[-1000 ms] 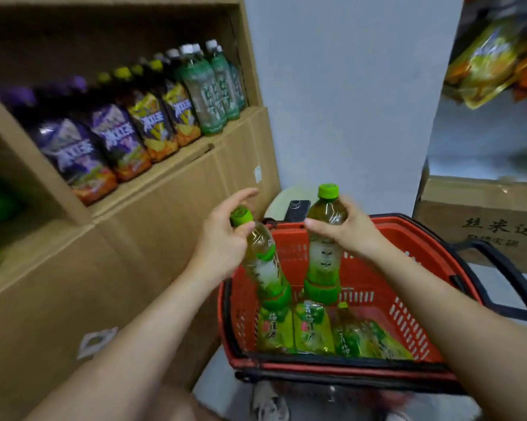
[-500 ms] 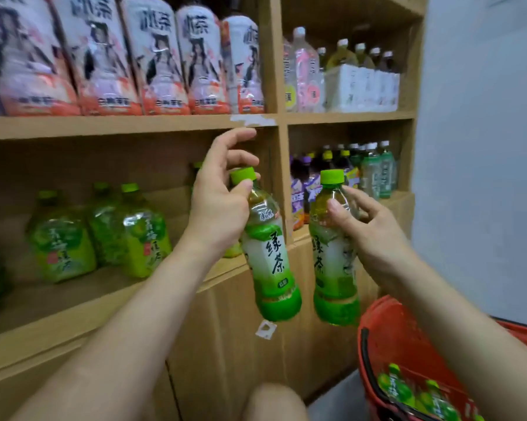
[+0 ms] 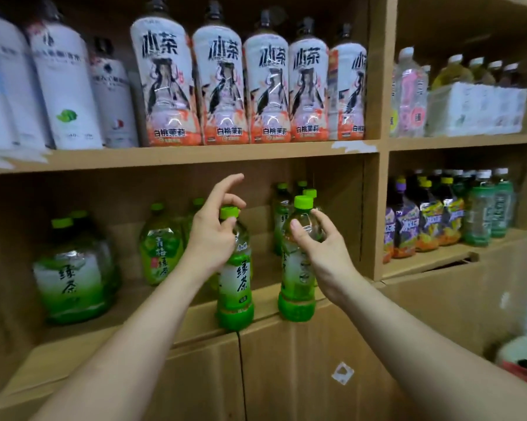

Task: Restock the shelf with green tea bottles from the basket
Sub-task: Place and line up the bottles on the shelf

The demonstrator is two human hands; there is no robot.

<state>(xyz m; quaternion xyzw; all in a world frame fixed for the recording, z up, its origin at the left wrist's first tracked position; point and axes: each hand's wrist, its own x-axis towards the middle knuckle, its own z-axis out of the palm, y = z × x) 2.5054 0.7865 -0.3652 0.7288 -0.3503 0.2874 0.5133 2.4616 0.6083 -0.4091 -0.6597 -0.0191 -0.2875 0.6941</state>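
My left hand pinches a green tea bottle at its neck, just under the green cap, with the index finger lifted. My right hand holds a second green tea bottle round its shoulder. Both bottles are upright, side by side, with their bases at the front edge of the middle shelf; I cannot tell whether they rest on it. Further green tea bottles stand deeper on this shelf at the left, and more behind my right hand. A red corner of the basket shows at the lower right.
Tall white peach-tea bottles fill the shelf above. A wooden upright bounds the bay on the right, with purple and green drinks beyond it. Cardboard panels close the front below the shelf.
Both hands lifted the bottles out of the basket and carried them up and forward to the shelf's front edge. My view swung from the basket to the shelves.
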